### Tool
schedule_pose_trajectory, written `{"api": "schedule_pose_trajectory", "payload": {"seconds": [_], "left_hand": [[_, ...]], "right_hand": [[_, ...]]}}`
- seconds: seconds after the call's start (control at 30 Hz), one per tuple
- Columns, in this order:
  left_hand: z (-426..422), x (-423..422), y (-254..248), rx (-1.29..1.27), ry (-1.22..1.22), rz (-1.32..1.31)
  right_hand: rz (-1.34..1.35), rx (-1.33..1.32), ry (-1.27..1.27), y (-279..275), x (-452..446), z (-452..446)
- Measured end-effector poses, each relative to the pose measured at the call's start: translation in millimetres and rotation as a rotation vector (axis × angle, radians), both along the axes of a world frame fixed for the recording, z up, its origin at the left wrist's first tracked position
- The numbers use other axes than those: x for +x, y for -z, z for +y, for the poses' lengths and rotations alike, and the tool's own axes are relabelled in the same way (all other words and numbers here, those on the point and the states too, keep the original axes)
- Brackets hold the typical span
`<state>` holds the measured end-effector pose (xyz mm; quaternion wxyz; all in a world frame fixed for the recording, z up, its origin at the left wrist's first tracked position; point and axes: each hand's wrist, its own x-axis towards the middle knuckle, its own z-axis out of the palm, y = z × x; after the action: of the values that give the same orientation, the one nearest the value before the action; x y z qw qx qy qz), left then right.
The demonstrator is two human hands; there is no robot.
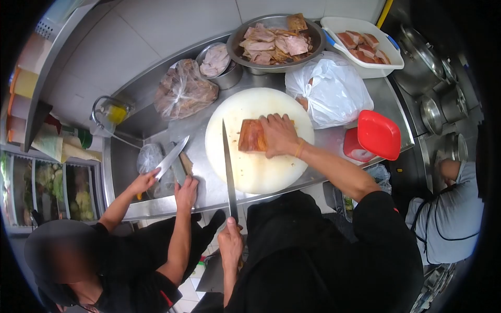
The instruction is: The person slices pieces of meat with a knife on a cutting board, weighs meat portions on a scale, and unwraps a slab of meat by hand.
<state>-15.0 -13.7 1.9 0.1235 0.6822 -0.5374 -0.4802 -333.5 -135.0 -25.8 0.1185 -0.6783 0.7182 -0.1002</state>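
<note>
My left hand (229,242) is wrapped round the handle of a long knife (227,161). Its narrow blade points away from me over the left part of a round white cutting board (261,180). On the board lies a reddish-brown slab of pork (251,135). My right hand (278,134) grips the slab's right part from above, fingers spread over it and thumb at the near edge. The blade stays apart from the meat, to its left. Small dark crumbs dot the board.
A co-worker's hands (186,194) hold a wide knife (171,157) and a flat dark piece at my left. Behind the board are a bagged meat bundle (185,88), a bowl (282,67) of meat, a white tub (360,71) and a white bag (339,88). A red-lidded container (378,134) stands right.
</note>
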Motion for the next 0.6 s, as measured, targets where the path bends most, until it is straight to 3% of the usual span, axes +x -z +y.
{"api": "schedule_pose_trajectory", "payload": {"seconds": [0.2,0.33,0.43,0.6], "left_hand": [[-8.9,-25.0,-42.1,0.0,0.203,-0.089],[-12.1,-39.2,-46.5,-0.059,0.302,-0.094],[-14.1,-50.2,-50.5,-0.039,0.337,-0.113],[-12.9,-59.9,-46.7,-0.067,0.377,-0.174]], "right_hand": [[-0.087,-0.036,0.036,4.8,34.9,46.1],[-0.683,-0.358,0.124,16.8,-10.2,44.6],[-0.82,-0.26,0.237,16.2,-34.7,44.8],[-0.838,-0.198,0.079,18.0,-37.5,40.5]]}}
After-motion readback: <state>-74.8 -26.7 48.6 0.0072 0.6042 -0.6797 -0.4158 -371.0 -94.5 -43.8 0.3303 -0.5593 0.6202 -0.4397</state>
